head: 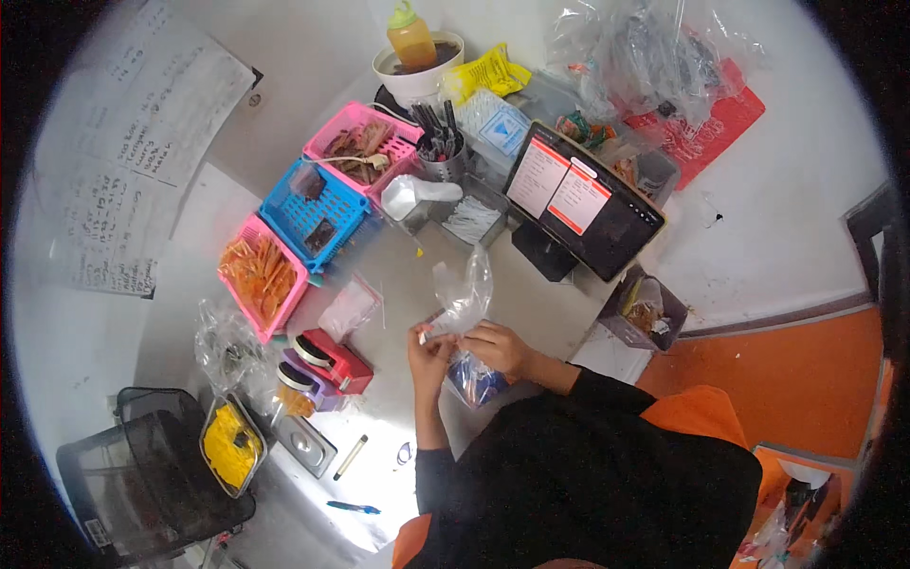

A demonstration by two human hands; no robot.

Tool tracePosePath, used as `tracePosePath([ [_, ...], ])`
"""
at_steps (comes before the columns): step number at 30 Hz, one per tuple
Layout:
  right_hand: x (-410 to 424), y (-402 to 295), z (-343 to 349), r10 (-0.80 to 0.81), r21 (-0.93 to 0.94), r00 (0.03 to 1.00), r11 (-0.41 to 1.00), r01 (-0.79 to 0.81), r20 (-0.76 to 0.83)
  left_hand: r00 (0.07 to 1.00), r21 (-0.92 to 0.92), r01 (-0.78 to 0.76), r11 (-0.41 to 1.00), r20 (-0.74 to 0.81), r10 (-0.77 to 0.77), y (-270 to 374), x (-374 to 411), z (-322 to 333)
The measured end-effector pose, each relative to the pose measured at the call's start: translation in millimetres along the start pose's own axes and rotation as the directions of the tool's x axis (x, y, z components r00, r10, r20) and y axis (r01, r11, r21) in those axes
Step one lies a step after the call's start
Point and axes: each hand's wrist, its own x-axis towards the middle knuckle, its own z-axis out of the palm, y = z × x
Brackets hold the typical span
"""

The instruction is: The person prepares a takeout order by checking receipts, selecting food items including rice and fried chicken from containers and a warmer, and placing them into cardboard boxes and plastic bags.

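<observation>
Both hands meet at the gathered neck of a clear plastic bag [474, 288], whose loose top stands up beyond the fingers. My left hand [430, 355] pinches the neck from the left, with a small whitish piece at its fingertips. From the right, my right hand [498, 348] grips the same neck. Below the hands hangs the filled part of the bag, with a blue item [478, 380] inside; the rest of its contents cannot be told. A red tape dispenser [348, 366] and a purple tape dispenser [323, 393] stand to the left.
Pink baskets [257, 281], a blue basket [316, 213] and a metal tray of white sticks or sachets [473, 219] line the far side. A tablet on a stand [584, 203] is at the right. A metal tray of yellow powder [229, 448], a marker [350, 457] and a pen [353, 507] lie left.
</observation>
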Motion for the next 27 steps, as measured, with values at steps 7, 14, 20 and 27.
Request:
tracePosePath([
  [7, -8, -1, 6, 0.127, 0.081, 0.992, 0.989, -0.124, -0.023, 0.998, -0.217, 0.059, 0.974, 0.032, -0.053, -8, -11, -7],
  [14, -13, 3, 14, 0.186, 0.113, 0.982, 0.977, -0.183, -0.017, 0.999, -0.184, 0.044, 0.982, 0.035, -0.038, -12, -13, -4],
  [20, -17, 5, 19, 0.212, 0.111, 0.976, 0.972, -0.206, -0.047, 0.999, -0.221, 0.033, 0.975, -0.009, -0.035, -9, -17, -1],
  [27, -11, 7, 11, 0.212, 0.229, 0.977, 0.951, -0.207, 0.004, 0.992, -0.003, -0.116, 0.993, 0.051, 0.116, -11, -15, 3],
])
